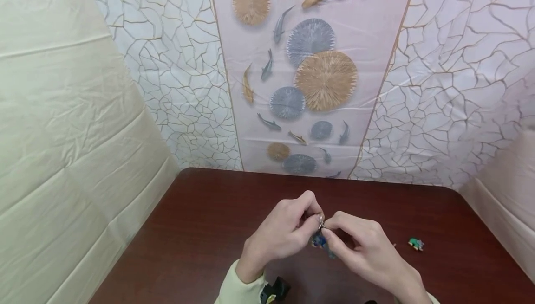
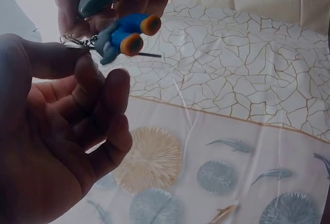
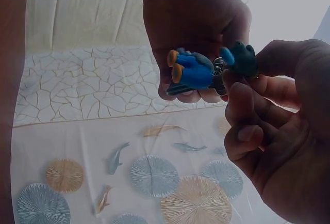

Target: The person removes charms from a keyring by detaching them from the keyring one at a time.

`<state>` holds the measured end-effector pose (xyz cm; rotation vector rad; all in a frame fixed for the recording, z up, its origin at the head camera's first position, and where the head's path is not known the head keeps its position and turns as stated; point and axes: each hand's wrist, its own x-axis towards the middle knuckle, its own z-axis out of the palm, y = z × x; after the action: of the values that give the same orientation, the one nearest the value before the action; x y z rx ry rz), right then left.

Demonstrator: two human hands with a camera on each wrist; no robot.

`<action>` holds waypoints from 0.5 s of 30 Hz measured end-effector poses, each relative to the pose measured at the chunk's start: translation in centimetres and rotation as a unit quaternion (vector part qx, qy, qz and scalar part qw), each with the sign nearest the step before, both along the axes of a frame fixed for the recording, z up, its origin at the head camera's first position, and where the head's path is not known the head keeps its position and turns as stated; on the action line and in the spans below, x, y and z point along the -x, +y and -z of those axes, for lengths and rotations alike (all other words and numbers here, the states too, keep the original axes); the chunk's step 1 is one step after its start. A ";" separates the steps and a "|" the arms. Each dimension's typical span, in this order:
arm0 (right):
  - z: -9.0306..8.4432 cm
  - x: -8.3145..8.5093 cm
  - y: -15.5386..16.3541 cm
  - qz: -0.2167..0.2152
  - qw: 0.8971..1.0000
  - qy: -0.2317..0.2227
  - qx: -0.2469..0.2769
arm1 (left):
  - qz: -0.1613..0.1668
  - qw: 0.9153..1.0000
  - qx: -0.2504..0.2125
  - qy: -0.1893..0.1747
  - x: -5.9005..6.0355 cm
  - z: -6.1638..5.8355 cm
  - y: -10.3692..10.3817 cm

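Dark reddish tabletop (image 1: 200, 229) lies beneath a rounded blue figurine (image 1: 319, 240) at the near middle; left hand (image 1: 286, 227) and right hand (image 1: 369, 250) pinch its metal ring (image 1: 321, 221), fingers curled. A small green figurine (image 1: 415, 243) rests to the right; wrinkled, crackle-patterned cloth (image 1: 179, 72) hangs far.

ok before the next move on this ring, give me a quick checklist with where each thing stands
1. Left hand on the metal ring: ok, pinching it.
2. Right hand at the ring: ok, pinching there too.
3. Blue toy close by: ok, it is right beside the ring.
4. Teal toy fastened to the ring: cannot tell, the join is hidden.
5. Ring's gap open: cannot tell, the hands cover it.
6. Green toy in hand, if wanted: not ok, it lies on the table.
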<state>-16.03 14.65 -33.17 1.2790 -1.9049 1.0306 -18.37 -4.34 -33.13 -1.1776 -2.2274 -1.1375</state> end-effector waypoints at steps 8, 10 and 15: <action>-0.1 0.3 0.0 -0.012 1.000 0.005 0.013 | 0.004 0.999 0.007 0.035 -0.1 -0.1 0.2; 0.0 0.4 0.1 -0.008 1.000 0.005 0.016 | 0.002 0.999 0.007 0.044 -0.2 -0.2 0.3; 0.0 0.3 0.4 0.003 1.000 0.004 0.026 | -0.025 0.996 0.013 0.081 -0.3 -0.3 0.4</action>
<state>-16.36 15.05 -33.16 1.2464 -1.8624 1.0639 -18.07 -3.93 -32.86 -1.1750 -2.1421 -0.9595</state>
